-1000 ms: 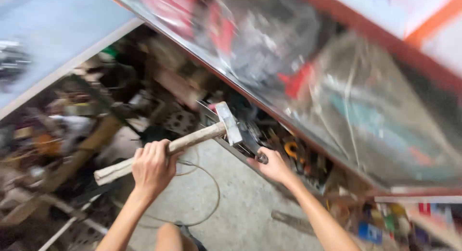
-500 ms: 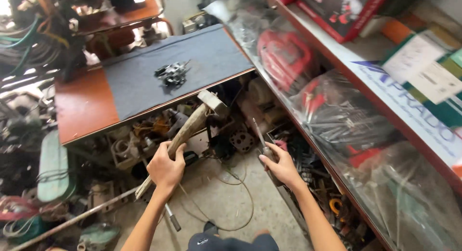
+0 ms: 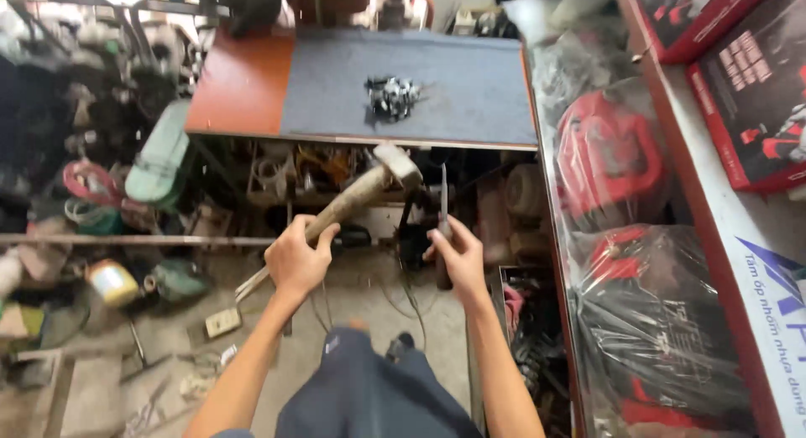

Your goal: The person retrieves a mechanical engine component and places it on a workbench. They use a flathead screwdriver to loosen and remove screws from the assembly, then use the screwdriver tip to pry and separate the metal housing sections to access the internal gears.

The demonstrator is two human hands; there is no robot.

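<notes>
We see the left hand, fingers wrapped round the wooden handle of a hammer angled up toward the tabletop; the right hand, fingers pinched on an upright chisel; a small metal part lies on the tabletop.

- I see even daylight, brightest at the top edge, where it blows out.
- Plastic-wrapped goods show glare (right side); under the bench it's dim.
</notes>
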